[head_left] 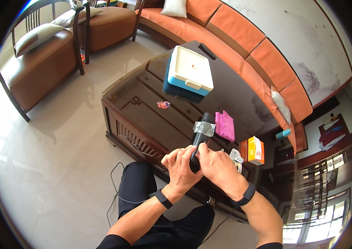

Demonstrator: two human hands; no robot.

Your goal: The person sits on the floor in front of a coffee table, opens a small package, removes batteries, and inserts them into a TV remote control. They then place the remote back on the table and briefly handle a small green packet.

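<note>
A long black object [207, 118], perhaps a handheld device, points away from me over the near part of a dark glass-topped coffee table [176, 124]. Clear crinkled plastic [204, 129] wraps around its upper part. My left hand [180, 169] grips its lower end from the left. From the right, my right hand [218, 165] holds it with bent fingers; the fingertips are partly hidden. Just beyond my right hand lies a folded pink cloth [224, 126]. A printed plastic package [236, 158] is partly covered by the right hand and wrist.
A blue storage box with a cream lid [191, 67] stands farther back, near a small colourful item [163, 105] and a dark slim object [207, 51]. An orange tissue box [256, 150] sits right. An orange sofa [241, 67] borders the table; brown chairs [43, 68] stand left.
</note>
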